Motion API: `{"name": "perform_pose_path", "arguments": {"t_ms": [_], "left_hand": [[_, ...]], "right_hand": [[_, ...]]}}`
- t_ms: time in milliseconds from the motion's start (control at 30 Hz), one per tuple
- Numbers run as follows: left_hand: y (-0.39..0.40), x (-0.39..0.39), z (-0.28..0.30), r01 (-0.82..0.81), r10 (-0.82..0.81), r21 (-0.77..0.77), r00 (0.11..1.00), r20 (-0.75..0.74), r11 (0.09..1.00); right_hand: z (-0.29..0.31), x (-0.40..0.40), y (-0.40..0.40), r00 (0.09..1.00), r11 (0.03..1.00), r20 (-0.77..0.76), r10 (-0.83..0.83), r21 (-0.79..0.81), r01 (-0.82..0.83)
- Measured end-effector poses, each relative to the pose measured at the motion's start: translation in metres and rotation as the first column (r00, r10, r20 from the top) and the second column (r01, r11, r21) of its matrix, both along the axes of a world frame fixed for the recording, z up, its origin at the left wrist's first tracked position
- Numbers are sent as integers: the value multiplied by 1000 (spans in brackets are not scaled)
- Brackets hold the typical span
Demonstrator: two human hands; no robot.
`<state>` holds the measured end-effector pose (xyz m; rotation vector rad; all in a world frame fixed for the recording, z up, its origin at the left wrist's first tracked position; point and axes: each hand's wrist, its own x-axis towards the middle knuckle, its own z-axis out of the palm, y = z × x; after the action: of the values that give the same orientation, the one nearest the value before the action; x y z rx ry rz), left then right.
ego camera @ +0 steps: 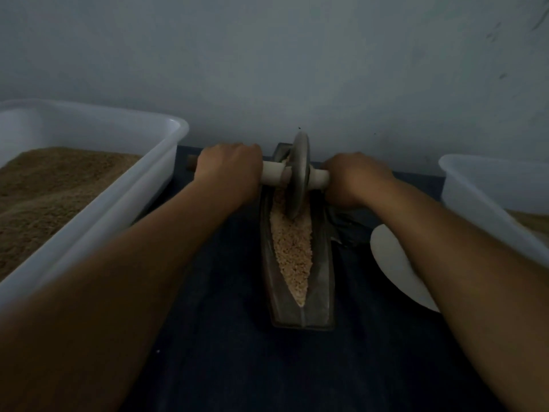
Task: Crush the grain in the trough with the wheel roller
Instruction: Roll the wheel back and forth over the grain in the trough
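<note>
In the trough (323,272), at its far end, the wheel (298,176) stands upright in pale grain (292,251) — left hand (228,171) and right hand (356,179) each curled round its axle. Left of the trough a tub (166,162) holds brown grain; right of it, another tub (487,188).

trough (322,281) lies between two tubs (89,185), the wheel roller (298,176) standing in its far end.

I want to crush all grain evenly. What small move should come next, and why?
Probably roll the wheel back toward the body. It stands at the far end of the trough, both hands gripping the axle, and most grain lies nearer.
</note>
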<state>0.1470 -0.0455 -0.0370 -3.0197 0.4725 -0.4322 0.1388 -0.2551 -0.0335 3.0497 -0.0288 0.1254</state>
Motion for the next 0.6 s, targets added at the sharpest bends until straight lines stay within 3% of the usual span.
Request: {"name": "perform_pose_path", "arguments": {"t_ms": [233,367,600], "left_hand": [[8,-36,-7,-33,33,16,999,19,999],[17,-67,-14,7,-11,32,993,118,999],[28,-102,-16,125,-117,-12,958,261,992]], "right_hand": [[-10,-45,6,975,996,205,87,-52,-78],[-19,-84,11,934,986,321,155,-103,-128],[-20,-139,12,898,973,382,218,-9,-232]]}}
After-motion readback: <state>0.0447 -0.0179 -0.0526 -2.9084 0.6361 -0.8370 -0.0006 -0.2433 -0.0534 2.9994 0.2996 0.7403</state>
